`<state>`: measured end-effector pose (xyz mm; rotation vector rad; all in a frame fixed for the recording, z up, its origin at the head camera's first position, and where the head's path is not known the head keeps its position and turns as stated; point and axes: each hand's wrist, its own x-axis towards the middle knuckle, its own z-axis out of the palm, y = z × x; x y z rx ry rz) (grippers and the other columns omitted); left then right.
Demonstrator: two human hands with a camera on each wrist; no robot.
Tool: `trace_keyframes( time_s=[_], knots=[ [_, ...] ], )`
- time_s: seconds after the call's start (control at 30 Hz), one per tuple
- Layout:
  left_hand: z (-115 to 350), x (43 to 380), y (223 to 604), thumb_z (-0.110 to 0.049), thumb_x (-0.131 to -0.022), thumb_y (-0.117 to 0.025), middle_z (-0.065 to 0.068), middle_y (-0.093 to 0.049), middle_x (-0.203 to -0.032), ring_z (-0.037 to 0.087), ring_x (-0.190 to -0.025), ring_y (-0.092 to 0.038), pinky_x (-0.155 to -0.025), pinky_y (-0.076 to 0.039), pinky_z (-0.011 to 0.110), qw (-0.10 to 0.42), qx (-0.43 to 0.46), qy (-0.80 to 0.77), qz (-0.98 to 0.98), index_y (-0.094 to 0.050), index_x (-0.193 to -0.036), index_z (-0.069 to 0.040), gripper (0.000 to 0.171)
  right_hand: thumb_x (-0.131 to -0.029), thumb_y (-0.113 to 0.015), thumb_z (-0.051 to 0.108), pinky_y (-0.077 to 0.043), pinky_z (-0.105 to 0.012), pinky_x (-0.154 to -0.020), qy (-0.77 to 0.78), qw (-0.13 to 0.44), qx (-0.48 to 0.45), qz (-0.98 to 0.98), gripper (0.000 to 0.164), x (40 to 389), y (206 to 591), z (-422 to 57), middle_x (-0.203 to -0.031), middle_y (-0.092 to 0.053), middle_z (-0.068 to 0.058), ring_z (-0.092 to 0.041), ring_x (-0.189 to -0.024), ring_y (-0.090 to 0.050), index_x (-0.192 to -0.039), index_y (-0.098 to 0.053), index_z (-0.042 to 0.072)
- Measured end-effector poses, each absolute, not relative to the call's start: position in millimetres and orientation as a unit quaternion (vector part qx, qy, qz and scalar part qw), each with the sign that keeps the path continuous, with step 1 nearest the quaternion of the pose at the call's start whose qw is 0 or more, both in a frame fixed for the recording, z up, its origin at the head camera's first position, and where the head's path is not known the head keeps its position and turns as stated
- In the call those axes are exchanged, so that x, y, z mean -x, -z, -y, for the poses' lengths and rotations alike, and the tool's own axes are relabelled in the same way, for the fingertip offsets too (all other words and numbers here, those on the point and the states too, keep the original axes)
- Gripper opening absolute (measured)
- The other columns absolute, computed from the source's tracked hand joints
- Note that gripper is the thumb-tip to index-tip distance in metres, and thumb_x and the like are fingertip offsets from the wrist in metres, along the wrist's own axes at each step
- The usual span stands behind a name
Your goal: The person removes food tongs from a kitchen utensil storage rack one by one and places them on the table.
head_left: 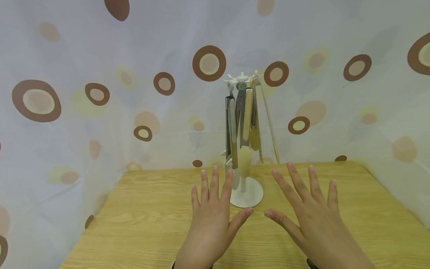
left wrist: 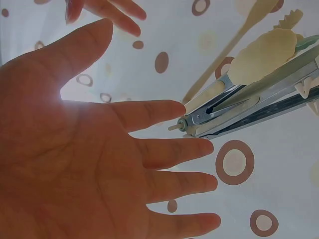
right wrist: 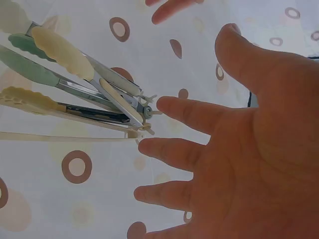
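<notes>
My left hand [head_left: 212,224] is held out over the table with its fingers straight and spread, holding nothing. Level with it on the right, my right hand [head_left: 314,220] has the same spread, and its palm shows bare in the right wrist view. Beyond both hands stands a white rack [head_left: 252,198] with a round base and hooks at its top. Several tongs hang from it: one pair with cream tips [head_left: 245,160], a pair with green tips [right wrist: 30,64] and a pair with yellow tips [right wrist: 32,99]. Long pale wooden tongs [head_left: 270,123] hang on the rack's right side.
The rack stands on a wood-grain table [head_left: 151,209], toward its back edge. A pale curtain [head_left: 188,30] with brown and yellow circles hangs behind the table and along both sides.
</notes>
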<state>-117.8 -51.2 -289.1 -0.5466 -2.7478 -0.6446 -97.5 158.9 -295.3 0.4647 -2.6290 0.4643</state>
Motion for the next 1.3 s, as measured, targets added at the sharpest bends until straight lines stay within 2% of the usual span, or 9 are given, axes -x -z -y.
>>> trace_keyframes(
  time_s=[0.23,0.53,0.9,1.3],
  knots=[
    [50.7,117.8,289.1,-0.053,-0.094,-0.050,0.022,-0.013,-0.157,0.044,-0.143,-0.005,-0.108,-0.014,0.066,0.158,0.199,0.220,0.942,-0.023,-0.154,-0.011,0.077,-0.093,-0.057,0.048,0.010,-0.067,-0.106,-0.167,0.244,-0.177,0.939,0.077,99.2,294.5,-158.8,-0.161,-0.010,-0.009,-0.046,-0.143,0.000,-0.155,-0.018,0.026],
    [49.2,117.7,286.2,-0.051,-0.094,-0.052,0.022,-0.015,-0.157,0.044,-0.143,-0.005,-0.110,-0.015,0.063,0.149,0.199,0.221,0.943,-0.027,-0.152,-0.011,0.075,-0.094,-0.059,0.042,0.005,-0.066,-0.108,-0.189,0.275,-0.187,0.924,0.074,97.7,290.8,-157.8,-0.159,-0.018,-0.011,-0.044,-0.144,-0.008,-0.155,-0.021,0.023],
    [50.4,118.6,288.2,-0.049,-0.096,-0.049,0.024,-0.023,-0.154,0.044,-0.143,-0.012,-0.109,-0.021,0.061,0.189,0.211,0.235,0.930,-0.031,-0.150,-0.008,0.070,-0.093,-0.057,0.046,-0.008,-0.068,-0.107,-0.197,0.321,-0.201,0.904,0.067,100.5,291.0,-156.0,-0.155,-0.029,-0.015,-0.047,-0.139,-0.023,-0.150,-0.036,0.018],
    [50.2,118.2,288.6,-0.044,-0.097,-0.053,0.025,-0.031,-0.150,0.045,-0.140,-0.021,-0.108,-0.026,0.059,0.221,0.222,0.248,0.917,-0.034,-0.149,-0.006,0.067,-0.094,-0.056,0.045,-0.017,-0.064,-0.108,-0.209,0.354,-0.217,0.885,0.058,103.6,292.8,-153.5,-0.148,-0.039,-0.018,-0.046,-0.136,-0.031,-0.143,-0.046,0.014]
  ],
)
